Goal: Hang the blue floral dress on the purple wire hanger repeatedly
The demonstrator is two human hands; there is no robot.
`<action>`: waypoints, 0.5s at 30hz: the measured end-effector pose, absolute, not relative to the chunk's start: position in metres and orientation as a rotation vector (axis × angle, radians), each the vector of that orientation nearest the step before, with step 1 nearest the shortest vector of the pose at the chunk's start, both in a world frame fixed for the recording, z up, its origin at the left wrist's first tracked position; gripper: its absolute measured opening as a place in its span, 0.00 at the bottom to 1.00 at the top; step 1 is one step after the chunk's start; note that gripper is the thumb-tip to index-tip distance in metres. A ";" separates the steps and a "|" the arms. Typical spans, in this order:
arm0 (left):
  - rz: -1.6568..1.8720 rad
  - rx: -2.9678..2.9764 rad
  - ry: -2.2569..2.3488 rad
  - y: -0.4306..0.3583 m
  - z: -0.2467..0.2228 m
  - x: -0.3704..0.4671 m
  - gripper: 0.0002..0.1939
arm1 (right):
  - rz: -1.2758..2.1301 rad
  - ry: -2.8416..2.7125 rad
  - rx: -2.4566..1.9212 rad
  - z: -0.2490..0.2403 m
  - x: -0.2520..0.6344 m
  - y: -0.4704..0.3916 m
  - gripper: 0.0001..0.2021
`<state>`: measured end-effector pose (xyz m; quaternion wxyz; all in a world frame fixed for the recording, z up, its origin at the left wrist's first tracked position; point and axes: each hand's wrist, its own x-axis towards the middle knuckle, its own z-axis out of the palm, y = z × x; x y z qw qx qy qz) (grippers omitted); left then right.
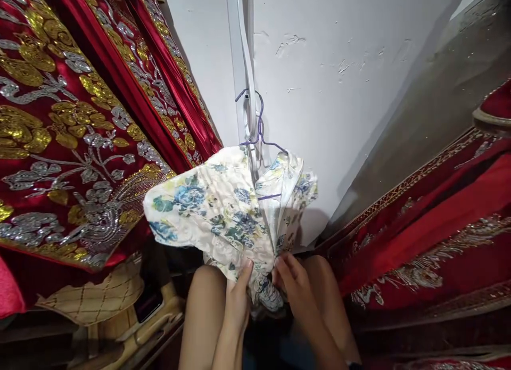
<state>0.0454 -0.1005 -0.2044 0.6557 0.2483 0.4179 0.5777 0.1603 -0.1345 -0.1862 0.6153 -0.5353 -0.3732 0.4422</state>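
A white short-sleeved garment with blue and green flowers (223, 199) hangs on a purple wire hanger (261, 114). Its front opens in a deep V, with the lower part bunched between my knees. My left hand (238, 287) grips the cloth at the lower left, thumb on top and the other fingers hidden beneath. Fingers of my right hand (291, 277) pinch the front edge at the bottom of the V. Whatever small fastening may lie under those fingertips is hidden.
The hanger hooks on a white strap (245, 45) along a pale wall (339, 56). Red fabric with gold and silver embroidery (80, 130) hangs at left, more red embroidered cloth (431, 253) at right. A phone-like dark object (148, 305) rests by a wooden chair (136, 338) at lower left.
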 end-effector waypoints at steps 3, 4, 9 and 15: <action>1.323 0.550 0.917 -0.098 -0.200 0.039 0.43 | 1.032 -0.968 -1.244 -0.173 0.152 -0.129 0.21; 1.324 0.545 0.918 -0.097 -0.199 0.037 0.43 | 1.021 -0.991 -1.253 -0.169 0.150 -0.129 0.22; 1.309 0.533 0.917 -0.100 -0.200 0.040 0.43 | 0.929 -0.973 -1.337 -0.158 0.148 -0.138 0.22; 1.263 0.692 0.856 -0.118 -0.194 0.048 0.38 | 0.878 -0.903 -1.319 -0.162 0.159 -0.150 0.22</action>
